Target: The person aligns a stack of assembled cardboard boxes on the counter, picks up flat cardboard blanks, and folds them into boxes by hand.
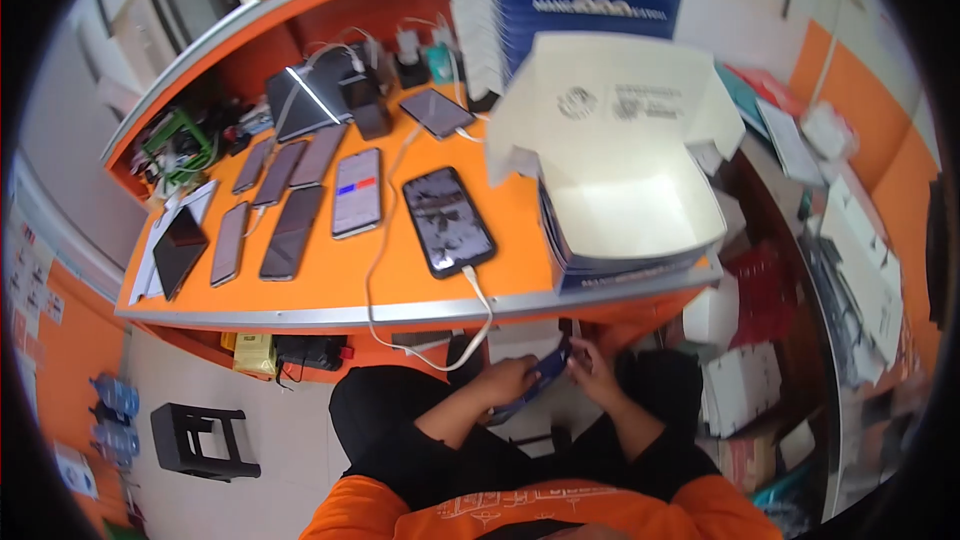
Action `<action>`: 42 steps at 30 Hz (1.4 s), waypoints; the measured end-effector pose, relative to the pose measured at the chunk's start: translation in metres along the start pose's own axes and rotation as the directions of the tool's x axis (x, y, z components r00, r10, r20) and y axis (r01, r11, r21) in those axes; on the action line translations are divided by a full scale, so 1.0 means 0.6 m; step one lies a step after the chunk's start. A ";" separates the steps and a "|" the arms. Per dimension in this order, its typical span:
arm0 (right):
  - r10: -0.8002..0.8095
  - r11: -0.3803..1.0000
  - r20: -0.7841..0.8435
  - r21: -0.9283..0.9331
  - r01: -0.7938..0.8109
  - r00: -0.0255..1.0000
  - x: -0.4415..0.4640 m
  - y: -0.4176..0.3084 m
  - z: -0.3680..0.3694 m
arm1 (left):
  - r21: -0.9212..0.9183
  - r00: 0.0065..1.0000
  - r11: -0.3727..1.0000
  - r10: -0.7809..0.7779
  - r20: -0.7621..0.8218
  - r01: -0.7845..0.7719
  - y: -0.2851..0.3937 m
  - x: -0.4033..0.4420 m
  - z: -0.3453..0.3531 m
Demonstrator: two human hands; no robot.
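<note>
Below the desk edge, over my lap, my left hand (508, 381) is closed around a dark blue cardboard piece (543, 372), which looks like the blue boxes on the desk. My right hand (594, 374) pinches the other end of the same piece, its fingers bent near the top corner. Most of the piece is hidden by my hands and the dimness under the desk. Above it, on the desk's right end, stands an open food box (635, 210), white inside and blue outside, its lid raised.
On the orange desk (400, 285) lie several phones, one a black phone (448, 222) with a white charging cable (372, 285) looping over the edge. Tall blue stacked boxes (590, 15) stand behind the open one. A black stool (205, 440) is on the floor at left.
</note>
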State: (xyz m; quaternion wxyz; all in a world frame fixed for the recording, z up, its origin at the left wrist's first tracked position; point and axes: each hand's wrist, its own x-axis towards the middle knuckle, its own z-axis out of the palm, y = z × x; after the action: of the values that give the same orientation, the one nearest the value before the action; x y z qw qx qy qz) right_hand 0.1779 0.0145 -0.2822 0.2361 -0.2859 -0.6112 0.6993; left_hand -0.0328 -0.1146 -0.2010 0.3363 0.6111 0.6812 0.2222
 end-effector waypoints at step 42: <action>-0.275 0.845 0.131 -0.439 0.304 0.953 -0.005 -0.059 0.002 | -0.275 0.925 0.899 -0.268 0.268 0.340 0.016 0.023 0.016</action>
State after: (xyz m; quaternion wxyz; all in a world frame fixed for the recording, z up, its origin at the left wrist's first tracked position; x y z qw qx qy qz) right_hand 0.1786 0.0163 -0.2467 0.2461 -0.2155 -0.8008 0.5017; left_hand -0.0195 -0.1009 -0.2030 0.5350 0.4556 0.6820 0.2027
